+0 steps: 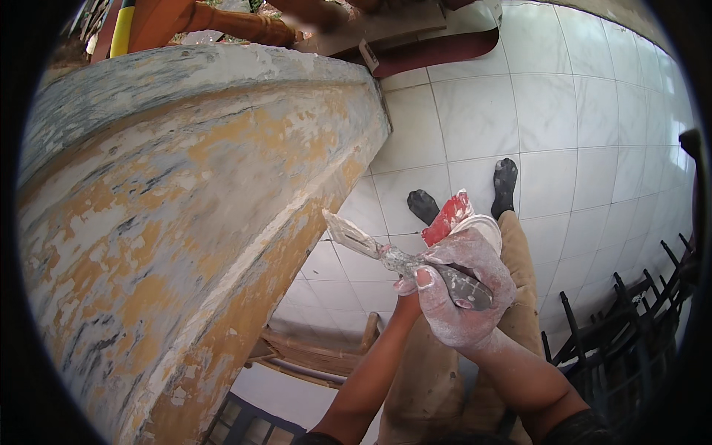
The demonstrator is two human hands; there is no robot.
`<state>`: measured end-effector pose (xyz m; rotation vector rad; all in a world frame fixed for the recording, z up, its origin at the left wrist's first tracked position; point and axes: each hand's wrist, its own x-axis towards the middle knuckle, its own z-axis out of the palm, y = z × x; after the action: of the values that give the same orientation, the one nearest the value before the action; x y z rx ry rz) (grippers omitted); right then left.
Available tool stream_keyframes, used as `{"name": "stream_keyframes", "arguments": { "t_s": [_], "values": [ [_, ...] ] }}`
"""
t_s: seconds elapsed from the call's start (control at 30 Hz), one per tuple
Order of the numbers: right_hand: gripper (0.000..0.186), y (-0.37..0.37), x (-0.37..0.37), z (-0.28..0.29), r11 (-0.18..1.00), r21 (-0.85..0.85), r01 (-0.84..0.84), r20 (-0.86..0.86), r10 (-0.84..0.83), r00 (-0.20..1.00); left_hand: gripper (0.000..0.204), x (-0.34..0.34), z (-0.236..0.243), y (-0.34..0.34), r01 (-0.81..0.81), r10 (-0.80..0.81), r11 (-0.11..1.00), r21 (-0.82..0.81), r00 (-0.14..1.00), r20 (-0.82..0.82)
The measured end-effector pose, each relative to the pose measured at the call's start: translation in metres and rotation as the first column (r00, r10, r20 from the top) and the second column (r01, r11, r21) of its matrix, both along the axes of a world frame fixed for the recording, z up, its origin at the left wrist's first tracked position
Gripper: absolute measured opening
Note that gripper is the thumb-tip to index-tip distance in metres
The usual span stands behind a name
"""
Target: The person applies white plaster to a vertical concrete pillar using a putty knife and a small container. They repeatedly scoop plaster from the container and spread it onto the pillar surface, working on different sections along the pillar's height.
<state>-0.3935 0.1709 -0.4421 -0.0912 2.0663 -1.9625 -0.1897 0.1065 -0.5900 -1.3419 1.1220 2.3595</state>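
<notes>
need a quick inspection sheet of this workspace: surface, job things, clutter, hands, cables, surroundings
Surface: large curved structure, patchy ochre, grey and white.
Job things: flat-bladed tool, whitish coating on the blade, grey handle spattered; red piece smeared white, partly hidden by the right hand.
Clutter: dark red curved piece beyond the structure's end; black slender-legged furniture at right; brown wooden furniture low in view.
Hands: right, dusted white, grips the tool's handle; left hand mostly hidden behind it, hold unclear.
Cables: nothing seen.
Surroundings: pale tiled floor; orange-brown woodwork at upper left.
</notes>
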Motion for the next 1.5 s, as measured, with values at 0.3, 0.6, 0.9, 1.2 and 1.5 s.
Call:
{"name": "stream_keyframes", "arguments": {
  "t_s": [0.3,0.6,0.9,1.2,1.5],
  "values": [
    [0.024,0.063,0.037,0.025,0.642,-0.402,0.653,0.818,-0.069,0.571,0.022,-0.032,0.029,-0.026,0.627,-0.652,0.622,-0.469,0.746,0.133],
    [0.025,0.071,0.113,0.044,0.762,-0.453,0.463,0.835,0.181,0.52,0.033,0.011,0.055,-0.076,0.646,-0.603,0.656,-0.39,0.759,0.244],
    [0.026,-0.027,0.175,0.019,0.954,-0.253,0.161,0.321,-0.074,0.944,0.033,0.162,0.005,-0.079,0.435,-0.416,0.828,-0.355,0.9,0.133],
    [0.018,-0.117,0.189,-0.026,0.861,-0.203,0.466,0.018,-0.473,0.881,0.032,0.2,-0.013,-0.164,0.562,-0.563,0.693,-0.451,0.813,0.149],
    [0.017,-0.15,0.197,-0.025,0.833,-0.151,0.533,-0.067,-0.546,0.835,0.033,0.189,0.021,-0.271,0.493,-0.463,0.748,-0.445,0.867,0.182]
  ]
}}
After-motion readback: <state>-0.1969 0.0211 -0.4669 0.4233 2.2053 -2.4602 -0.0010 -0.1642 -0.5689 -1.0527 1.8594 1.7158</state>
